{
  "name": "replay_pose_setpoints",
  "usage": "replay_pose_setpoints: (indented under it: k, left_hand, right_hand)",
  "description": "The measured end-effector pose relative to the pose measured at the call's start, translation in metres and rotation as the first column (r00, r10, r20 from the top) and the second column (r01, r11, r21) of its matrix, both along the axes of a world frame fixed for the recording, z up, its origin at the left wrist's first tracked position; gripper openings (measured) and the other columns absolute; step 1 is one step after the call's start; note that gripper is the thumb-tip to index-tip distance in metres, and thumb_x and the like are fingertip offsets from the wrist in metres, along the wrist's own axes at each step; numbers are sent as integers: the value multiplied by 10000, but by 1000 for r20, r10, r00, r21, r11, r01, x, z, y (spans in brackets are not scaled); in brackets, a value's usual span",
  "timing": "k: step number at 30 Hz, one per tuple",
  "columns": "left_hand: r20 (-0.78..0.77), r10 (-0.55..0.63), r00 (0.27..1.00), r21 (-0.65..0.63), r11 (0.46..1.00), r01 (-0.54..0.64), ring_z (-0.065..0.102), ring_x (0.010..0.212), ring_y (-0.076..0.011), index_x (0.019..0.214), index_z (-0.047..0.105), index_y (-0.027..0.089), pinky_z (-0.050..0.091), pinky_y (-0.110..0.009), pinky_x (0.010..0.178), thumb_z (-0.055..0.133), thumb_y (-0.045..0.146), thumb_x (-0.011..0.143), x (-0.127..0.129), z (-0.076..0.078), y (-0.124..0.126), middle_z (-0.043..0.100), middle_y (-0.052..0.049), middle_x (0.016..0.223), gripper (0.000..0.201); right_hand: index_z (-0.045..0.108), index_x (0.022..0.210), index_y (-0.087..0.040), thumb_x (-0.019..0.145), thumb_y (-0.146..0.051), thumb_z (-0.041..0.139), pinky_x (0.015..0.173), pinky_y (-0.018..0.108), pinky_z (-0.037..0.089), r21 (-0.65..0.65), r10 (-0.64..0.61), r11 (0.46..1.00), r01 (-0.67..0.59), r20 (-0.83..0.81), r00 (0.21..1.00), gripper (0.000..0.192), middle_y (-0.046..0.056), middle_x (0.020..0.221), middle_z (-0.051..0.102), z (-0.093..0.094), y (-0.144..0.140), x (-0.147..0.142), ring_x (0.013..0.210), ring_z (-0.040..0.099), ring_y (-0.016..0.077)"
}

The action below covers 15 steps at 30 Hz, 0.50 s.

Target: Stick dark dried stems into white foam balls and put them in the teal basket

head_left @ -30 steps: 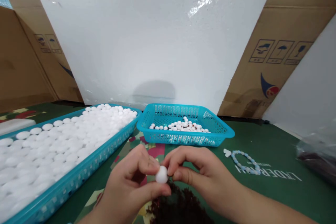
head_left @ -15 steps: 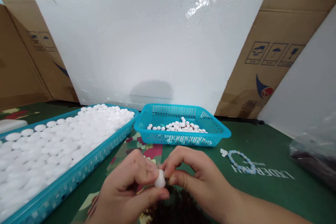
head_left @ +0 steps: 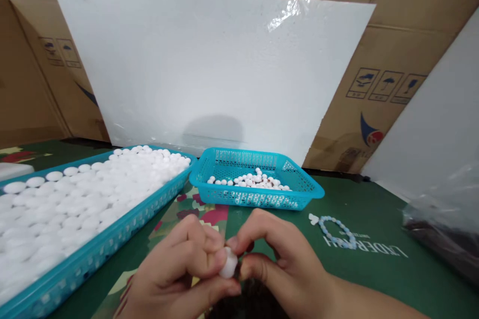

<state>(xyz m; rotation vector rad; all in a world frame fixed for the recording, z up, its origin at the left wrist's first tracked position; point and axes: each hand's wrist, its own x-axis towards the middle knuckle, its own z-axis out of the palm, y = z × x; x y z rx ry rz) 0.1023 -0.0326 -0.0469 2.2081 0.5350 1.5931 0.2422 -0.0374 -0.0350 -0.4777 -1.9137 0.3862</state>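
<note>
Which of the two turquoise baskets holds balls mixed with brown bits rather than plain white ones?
The small basket straight ahead, beyond both hands: its few little balls show brown among the white. The long tray on the left is packed with larger all-white balls.

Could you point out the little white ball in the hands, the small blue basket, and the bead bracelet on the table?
White ball point(head_left: 228, 264), head view: its visible front, between the fingertips.
Small blue basket point(head_left: 258, 200), head view: its near wall.
Bead bracelet point(head_left: 337, 232), head view: the beads on its near side.
</note>
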Motion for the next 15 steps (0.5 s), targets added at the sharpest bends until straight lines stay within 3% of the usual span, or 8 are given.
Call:
replay_pose_setpoints:
  k: [4, 8, 10, 12, 15]
  left_hand:
    - [-43, 25, 999, 103, 994, -21, 492, 530, -82, 598, 512, 213, 452, -134, 458, 562, 154, 595, -1, 2, -1, 475, 38, 541, 78]
    - [-50, -4, 999, 46, 999, 7, 510, 530, -84, 577, 513, 224, 464, -129, 476, 540, 156, 615, -1, -2, -5, 464, 38, 520, 82]
    - [-45, 22, 999, -32, 999, -24, 511, 518, -84, 576, 540, 221, 461, -119, 468, 543, 185, 611, -3, -5, -6, 478, 24, 527, 51]
    - [-85, -36, 996, -160, 987, 22, 515, 487, -82, 608, 561, 221, 451, -102, 429, 573, 178, 577, -6, -7, -5, 510, 16, 539, 54]
    - [-87, -238, 968, -450, 876, 175, 540, 474, -85, 685, 556, 260, 444, -91, 391, 568, 87, 561, -10, -8, -2, 566, 33, 590, 213]
  right_hand:
    - [446, 633, -156, 763, -309, 412, 461, 111, 394, 80, -18, 997, 19, -12, 1000, 204, 2, 549, 510, 1, 0, -1, 501, 485, 63]
    - [427, 629, -159, 782, -314, 373, 461, 117, 397, 146, -19, 989, 20, -8, 1000, 224, 4, 535, 491, 1, -1, -2, 488, 471, 69]
    - [412, 627, -163, 797, -307, 342, 459, 124, 396, 179, -8, 984, 8, -2, 1000, 233, 3, 528, 483, -1, -2, -2, 484, 460, 72]
    - [394, 631, -169, 808, -283, 323, 460, 124, 394, 194, 10, 981, -11, 4, 1000, 221, -1, 531, 480, -2, -3, -3, 489, 452, 72]
    - [365, 639, -181, 815, -249, 309, 453, 127, 389, 220, 25, 975, -26, 4, 1000, 197, -12, 530, 465, -3, -3, -5, 493, 438, 74]
